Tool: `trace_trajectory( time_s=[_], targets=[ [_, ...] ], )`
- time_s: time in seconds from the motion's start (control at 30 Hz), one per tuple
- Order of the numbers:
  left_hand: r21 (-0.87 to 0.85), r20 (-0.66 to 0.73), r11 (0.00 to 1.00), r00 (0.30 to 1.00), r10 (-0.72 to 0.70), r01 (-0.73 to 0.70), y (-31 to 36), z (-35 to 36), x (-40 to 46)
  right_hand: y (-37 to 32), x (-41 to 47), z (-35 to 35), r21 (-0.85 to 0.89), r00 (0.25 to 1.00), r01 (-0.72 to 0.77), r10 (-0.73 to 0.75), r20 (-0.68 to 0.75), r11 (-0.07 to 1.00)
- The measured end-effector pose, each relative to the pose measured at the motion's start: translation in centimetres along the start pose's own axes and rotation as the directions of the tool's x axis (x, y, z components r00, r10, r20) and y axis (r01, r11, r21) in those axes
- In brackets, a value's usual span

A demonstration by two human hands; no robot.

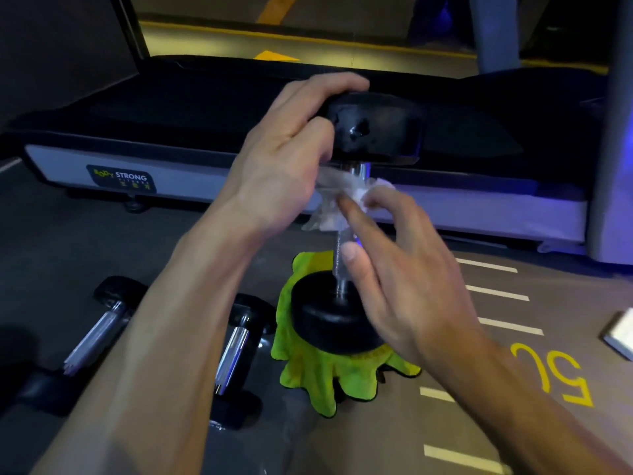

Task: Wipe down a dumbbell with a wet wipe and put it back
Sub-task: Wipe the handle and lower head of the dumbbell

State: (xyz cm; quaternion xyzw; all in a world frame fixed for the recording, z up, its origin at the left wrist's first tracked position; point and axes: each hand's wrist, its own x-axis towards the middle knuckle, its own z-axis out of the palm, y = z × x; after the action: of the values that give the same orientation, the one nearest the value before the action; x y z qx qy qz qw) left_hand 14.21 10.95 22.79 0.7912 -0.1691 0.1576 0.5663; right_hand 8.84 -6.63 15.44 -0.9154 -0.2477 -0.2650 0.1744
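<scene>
Dumbbell (356, 221) stands upright on floor (445, 423), lower head on green cloth (315, 375). Wet wipe (337, 200) wrapped round upper handle, just under top head. Open floor w/ painted lines to the right; treadmill (171, 166) edge close behind. Two more dumbbells (236, 347) lie just left, near the cloth. White object (621, 334) at right edge, well apart. Left hand (291, 156) grips top head, fingers curled over it. Right hand (404, 265) fingers loosely spread, pressing wipe on the handle.
</scene>
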Motion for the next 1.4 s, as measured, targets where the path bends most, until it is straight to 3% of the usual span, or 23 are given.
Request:
trace_trajectory(
  time_s=[0.2,0.43,0.57,0.67,0.73,0.8,0.87,0.93,1.03,1.1,1.17,1.3,1.4],
  targets=[
    [-0.002,-0.005,1.0,1.0,-0.018,0.018,0.0,-0.3,0.0,-1.2,-3.4,0.5,-0.098,0.992,0.062,-0.05,0.119,0.993],
    [0.12,-0.04,0.989,0.995,0.091,-0.085,-0.2,0.2,-0.6,-5.4,-2.9,2.7,-0.254,0.991,-0.062,0.089,0.098,0.965],
    [0.13,-0.088,0.984,0.987,0.137,-0.125,-0.5,0.4,-0.4,-1.9,-3.3,1.2,0.052,0.981,-0.017,0.007,0.194,0.999],
    [0.104,-0.085,0.986,0.986,0.142,-0.133,-0.5,0.5,-0.4,1.1,-3.5,0.5,0.371,0.973,-0.142,0.06,0.222,0.918],
    [0.081,-0.08,0.987,0.986,0.145,-0.139,-0.4,0.5,-0.5,1.5,-3.5,0.5,0.441,0.976,-0.175,0.096,0.196,0.88],
    [0.054,-0.079,0.989,0.987,0.143,-0.139,-0.4,0.5,-0.6,0.0,-3.6,0.6,0.338,0.983,-0.147,0.101,0.151,0.93],
    [0.042,-0.084,0.99,0.987,0.14,-0.137,-0.4,0.4,-0.7,-2.8,-3.9,0.9,0.071,0.99,-0.078,0.068,0.127,0.994],
    [0.043,-0.077,0.991,0.988,0.133,-0.13,-0.4,0.2,-0.7,-4.7,-3.9,1.0,-0.042,0.986,-0.074,0.079,0.144,0.996],
    [0.042,-0.07,0.99,0.988,0.135,-0.132,-0.6,-0.1,-0.6,-2.7,-3.5,0.9,0.175,0.986,-0.091,0.064,0.155,0.98],
    [0.03,-0.059,0.99,0.988,0.142,-0.141,-0.8,-0.2,-0.5,-0.1,-3.6,0.6,0.435,0.971,-0.205,0.126,0.205,0.876],
    [-0.001,-0.032,0.989,0.989,0.148,-0.148,-1.0,-0.2,-0.3,1.3,-3.7,0.6,0.585,0.956,-0.284,0.177,0.235,0.759],
    [-0.062,0.03,0.986,0.988,0.154,-0.151,-1.2,-0.5,0.1,1.9,-2.4,1.5,0.673,0.956,-0.294,0.196,0.22,0.679],
    [-0.067,0.028,0.988,0.989,0.144,-0.142,-1.5,-0.7,0.3,1.5,-0.4,1.7,0.661,0.98,-0.177,0.196,0.047,0.729]
  ],
)
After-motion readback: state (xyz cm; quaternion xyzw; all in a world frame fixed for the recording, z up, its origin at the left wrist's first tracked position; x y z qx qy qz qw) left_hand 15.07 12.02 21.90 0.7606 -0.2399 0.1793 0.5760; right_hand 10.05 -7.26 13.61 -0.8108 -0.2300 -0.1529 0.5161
